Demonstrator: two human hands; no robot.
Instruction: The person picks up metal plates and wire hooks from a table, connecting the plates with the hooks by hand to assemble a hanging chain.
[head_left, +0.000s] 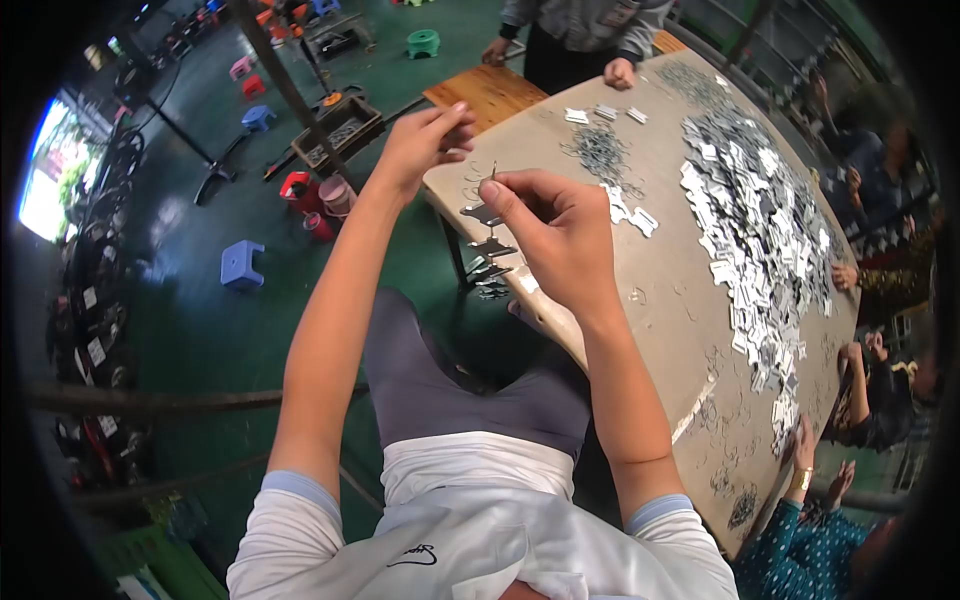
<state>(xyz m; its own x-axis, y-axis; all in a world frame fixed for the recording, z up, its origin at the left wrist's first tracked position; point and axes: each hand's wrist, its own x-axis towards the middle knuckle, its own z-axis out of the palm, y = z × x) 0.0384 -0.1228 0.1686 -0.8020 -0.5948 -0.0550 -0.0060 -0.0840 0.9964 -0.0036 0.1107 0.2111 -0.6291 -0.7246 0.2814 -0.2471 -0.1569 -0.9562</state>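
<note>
My right hand (560,225) pinches the top of a hanging chain of small metal plates (490,245) linked by wire hooks, just past the table's near left edge. A thin hook tip (494,170) sticks up above its fingers. To the left and a little higher, my left hand (430,145) is raised over the floor with its fingers curled apart and nothing visible in it. A pile of wire hooks (600,150) lies on the table (650,290) beyond my right hand, with a few loose plates (640,218) close by.
A large heap of metal plates (750,230) covers the table's right part. A person (590,40) stands at the far edge, and several others sit along the right edge, one with a patterned sleeve (800,535). A blue stool (241,264) and a crate (340,130) are on the floor at left.
</note>
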